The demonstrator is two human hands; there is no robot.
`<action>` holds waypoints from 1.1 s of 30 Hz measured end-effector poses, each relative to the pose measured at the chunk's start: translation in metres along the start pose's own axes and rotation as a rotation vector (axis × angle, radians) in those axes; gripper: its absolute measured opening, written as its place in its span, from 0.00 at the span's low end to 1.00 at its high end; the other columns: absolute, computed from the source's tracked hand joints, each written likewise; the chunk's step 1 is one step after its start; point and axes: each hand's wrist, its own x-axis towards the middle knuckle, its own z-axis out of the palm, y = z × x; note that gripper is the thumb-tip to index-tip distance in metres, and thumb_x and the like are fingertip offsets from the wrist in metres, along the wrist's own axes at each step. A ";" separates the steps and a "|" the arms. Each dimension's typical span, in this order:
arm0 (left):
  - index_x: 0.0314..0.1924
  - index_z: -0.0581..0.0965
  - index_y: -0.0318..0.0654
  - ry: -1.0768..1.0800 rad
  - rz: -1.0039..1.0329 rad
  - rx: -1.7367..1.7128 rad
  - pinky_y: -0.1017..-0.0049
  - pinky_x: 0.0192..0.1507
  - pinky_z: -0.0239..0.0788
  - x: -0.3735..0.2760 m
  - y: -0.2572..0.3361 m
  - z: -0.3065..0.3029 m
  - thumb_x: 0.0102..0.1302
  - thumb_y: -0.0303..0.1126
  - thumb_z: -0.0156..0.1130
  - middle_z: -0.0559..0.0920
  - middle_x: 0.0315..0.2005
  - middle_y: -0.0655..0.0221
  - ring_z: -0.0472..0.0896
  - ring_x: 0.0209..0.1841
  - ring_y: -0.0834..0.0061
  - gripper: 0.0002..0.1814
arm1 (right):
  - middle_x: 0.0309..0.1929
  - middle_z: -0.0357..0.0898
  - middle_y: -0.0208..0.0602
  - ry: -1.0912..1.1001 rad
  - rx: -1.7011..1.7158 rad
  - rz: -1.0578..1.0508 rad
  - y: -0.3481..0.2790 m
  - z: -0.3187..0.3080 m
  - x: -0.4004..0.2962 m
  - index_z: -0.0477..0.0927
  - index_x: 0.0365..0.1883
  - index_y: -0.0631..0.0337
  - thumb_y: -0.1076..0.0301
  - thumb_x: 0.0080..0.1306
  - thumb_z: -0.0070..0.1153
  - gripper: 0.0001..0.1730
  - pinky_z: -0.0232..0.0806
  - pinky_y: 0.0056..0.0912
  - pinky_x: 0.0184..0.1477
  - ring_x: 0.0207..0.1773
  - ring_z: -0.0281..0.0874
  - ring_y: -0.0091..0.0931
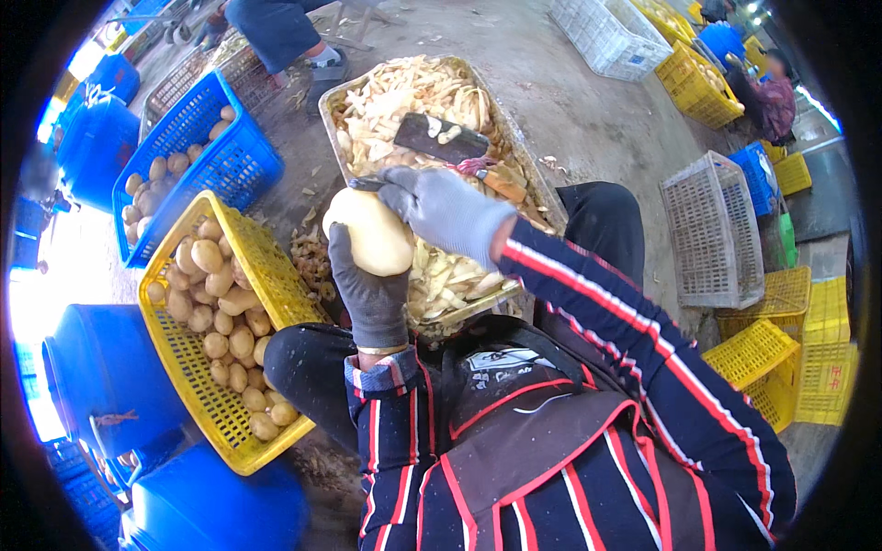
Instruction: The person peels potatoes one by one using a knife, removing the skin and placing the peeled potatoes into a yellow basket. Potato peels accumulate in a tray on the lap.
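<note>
My left hand (372,303), in a grey glove, holds a large peeled potato (372,237) from below, with its pale flesh showing. Against the potato's upper side, my right hand (441,206), also gloved, grips a small dark tool (366,184), perhaps a peeler; its working edge is hard to make out. Both hands are above a shallow tub (520,141) heaped with potato peelings (413,86). On the peelings lies a cleaver (441,138) with a dark blade, a wooden handle and red cord near the handle; peel scraps stick to its blade.
A yellow plastic crate (265,265) of unpeeled potatoes stands by my left knee, a blue crate (241,148) of potatoes beyond it. Blue barrels (117,372) line the left. A white crate (716,234) stands at right. Another person's leg (275,31) shows ahead; a person (775,96) sits far right.
</note>
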 end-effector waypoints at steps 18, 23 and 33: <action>0.59 0.72 0.43 0.090 0.089 -0.159 0.58 0.57 0.71 0.005 0.016 -0.004 0.59 0.53 0.64 0.79 0.52 0.64 0.77 0.55 0.64 0.33 | 0.44 0.80 0.59 0.328 0.406 0.092 -0.023 0.033 -0.024 0.70 0.58 0.66 0.56 0.70 0.50 0.25 0.71 0.44 0.47 0.46 0.80 0.50; 0.58 0.70 0.38 0.069 0.147 -0.031 0.59 0.53 0.74 -0.004 0.011 0.008 0.66 0.50 0.58 0.78 0.51 0.61 0.79 0.52 0.64 0.28 | 0.24 0.75 0.26 0.227 0.792 0.416 -0.019 0.054 -0.039 0.73 0.60 0.63 0.51 0.67 0.58 0.30 0.61 0.19 0.16 0.16 0.66 0.14; 0.62 0.69 0.36 -0.098 0.150 -0.015 0.60 0.59 0.69 -0.005 0.014 0.013 0.65 0.47 0.58 0.78 0.52 0.60 0.77 0.55 0.62 0.30 | 0.25 0.77 0.31 0.104 0.835 0.502 -0.032 0.010 -0.050 0.75 0.54 0.65 0.62 0.70 0.53 0.19 0.60 0.20 0.12 0.11 0.66 0.17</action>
